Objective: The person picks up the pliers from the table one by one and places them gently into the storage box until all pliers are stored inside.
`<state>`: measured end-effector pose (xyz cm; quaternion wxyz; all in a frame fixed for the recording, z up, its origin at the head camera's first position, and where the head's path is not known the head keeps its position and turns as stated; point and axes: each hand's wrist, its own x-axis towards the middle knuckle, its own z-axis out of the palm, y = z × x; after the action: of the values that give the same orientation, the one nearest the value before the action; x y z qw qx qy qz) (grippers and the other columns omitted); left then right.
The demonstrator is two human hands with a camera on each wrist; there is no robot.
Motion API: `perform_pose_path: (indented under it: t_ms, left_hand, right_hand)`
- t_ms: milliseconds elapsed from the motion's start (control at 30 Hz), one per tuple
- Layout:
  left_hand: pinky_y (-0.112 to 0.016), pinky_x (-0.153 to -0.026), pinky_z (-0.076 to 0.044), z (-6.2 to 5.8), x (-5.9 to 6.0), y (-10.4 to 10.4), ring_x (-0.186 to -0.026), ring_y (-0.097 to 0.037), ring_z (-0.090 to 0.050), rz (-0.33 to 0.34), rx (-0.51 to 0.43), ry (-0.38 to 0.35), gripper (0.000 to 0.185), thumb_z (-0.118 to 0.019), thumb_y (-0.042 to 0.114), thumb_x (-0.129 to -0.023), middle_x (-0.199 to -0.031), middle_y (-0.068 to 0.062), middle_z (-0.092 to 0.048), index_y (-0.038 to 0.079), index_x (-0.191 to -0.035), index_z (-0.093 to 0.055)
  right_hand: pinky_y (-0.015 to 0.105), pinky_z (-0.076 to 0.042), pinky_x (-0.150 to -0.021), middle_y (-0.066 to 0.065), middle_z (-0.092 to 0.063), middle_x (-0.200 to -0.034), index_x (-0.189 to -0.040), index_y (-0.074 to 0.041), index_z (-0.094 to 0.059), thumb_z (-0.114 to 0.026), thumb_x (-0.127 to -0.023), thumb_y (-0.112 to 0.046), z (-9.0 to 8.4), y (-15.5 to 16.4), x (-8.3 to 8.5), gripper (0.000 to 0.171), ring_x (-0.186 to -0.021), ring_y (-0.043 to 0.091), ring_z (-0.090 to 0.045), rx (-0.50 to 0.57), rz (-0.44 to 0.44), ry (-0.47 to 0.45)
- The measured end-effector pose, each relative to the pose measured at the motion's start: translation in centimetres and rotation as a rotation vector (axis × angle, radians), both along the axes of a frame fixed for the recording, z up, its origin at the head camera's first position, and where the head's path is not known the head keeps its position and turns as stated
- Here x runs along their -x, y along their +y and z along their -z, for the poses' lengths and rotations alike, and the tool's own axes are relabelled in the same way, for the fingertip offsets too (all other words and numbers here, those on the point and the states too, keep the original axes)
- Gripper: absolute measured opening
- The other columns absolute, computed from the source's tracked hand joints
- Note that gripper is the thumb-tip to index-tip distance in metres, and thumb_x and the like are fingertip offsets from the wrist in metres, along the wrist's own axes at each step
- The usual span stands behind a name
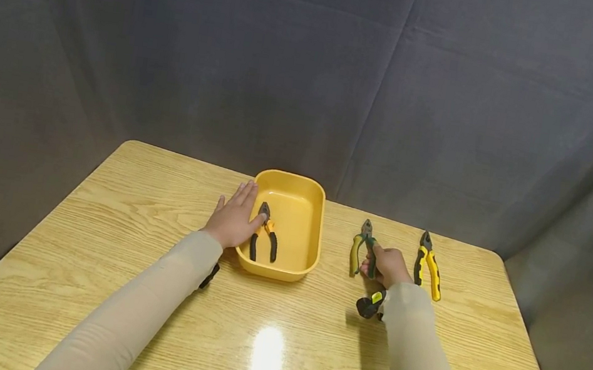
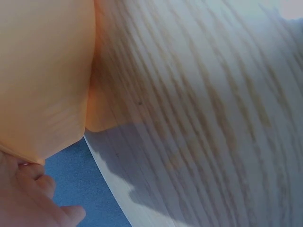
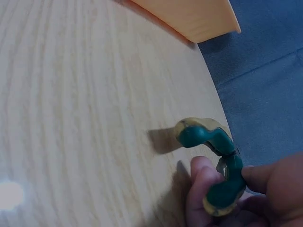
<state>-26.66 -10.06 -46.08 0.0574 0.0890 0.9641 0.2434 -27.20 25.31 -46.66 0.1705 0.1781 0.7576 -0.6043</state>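
Observation:
A yellow tray (image 1: 313,195) stands on the wooden table (image 1: 97,226), with black-and-orange pliers (image 1: 264,238) lying inside. My left hand (image 1: 233,218) rests flat against the tray's left rim, fingers straight; in the left wrist view the tray wall (image 2: 42,75) fills the left side with fingertips (image 2: 38,198) below it. My right hand (image 1: 389,265) grips one handle of the green-and-yellow pliers (image 1: 363,245) on the table right of the tray. The right wrist view shows the fingers (image 3: 208,189) curled around those pliers' handle (image 3: 213,161).
A third pair, yellow-and-black pliers (image 1: 429,264), lies just right of my right hand. Grey fabric walls (image 1: 313,67) enclose the table on three sides. A black-and-yellow wrist device (image 1: 371,304) sits under my right forearm. The tray corner (image 3: 203,23) shows in the right wrist view.

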Motion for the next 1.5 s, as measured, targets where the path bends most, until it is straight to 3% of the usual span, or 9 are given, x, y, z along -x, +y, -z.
perform_pose_path:
  t_ms: [333, 667, 1500]
  left_hand:
    - [-0.06, -0.122, -0.004, 0.1, -0.1, 0.1, -0.157, -0.025, 0.0, 0.006, 0.011, 0.017, 0.077, -0.039, 0.047, -0.108, -0.171, -0.009, -0.001, 0.007, -0.164, -0.004]
    - [-0.06, -0.122, -0.004, 0.1, 0.2, 0.0, -0.157, -0.024, 0.0, 0.002, 0.032, 0.023, 0.077, -0.037, 0.049, -0.108, -0.171, -0.007, 0.0, 0.007, -0.163, -0.004]
    - [-0.06, -0.122, -0.003, 0.0, 0.0, 0.0, -0.157, -0.024, 0.002, -0.005, 0.027, 0.014, 0.076, -0.039, 0.045, -0.108, -0.171, -0.009, -0.001, 0.006, -0.163, -0.004]
  right_hand:
    - [0.02, -0.056, -0.055, 0.005, -0.059, -0.07, -0.101, 0.012, -0.058, -0.033, -0.112, -0.022, 1.0, 0.0, 0.1, 0.044, -0.054, 0.007, -0.062, -0.134, 0.031, 0.054]
    - [0.021, -0.055, -0.055, 0.005, -0.06, -0.069, -0.098, 0.011, -0.059, -0.034, -0.112, -0.022, 0.7, -0.4, 0.1, 0.043, -0.053, 0.007, -0.061, -0.157, 0.048, 0.069]
    - [0.022, -0.056, -0.054, 0.003, -0.062, -0.064, -0.103, 0.012, -0.059, -0.037, -0.112, -0.023, 1.6, -0.6, 0.2, 0.043, -0.051, 0.007, -0.062, -0.168, 0.089, 0.104]
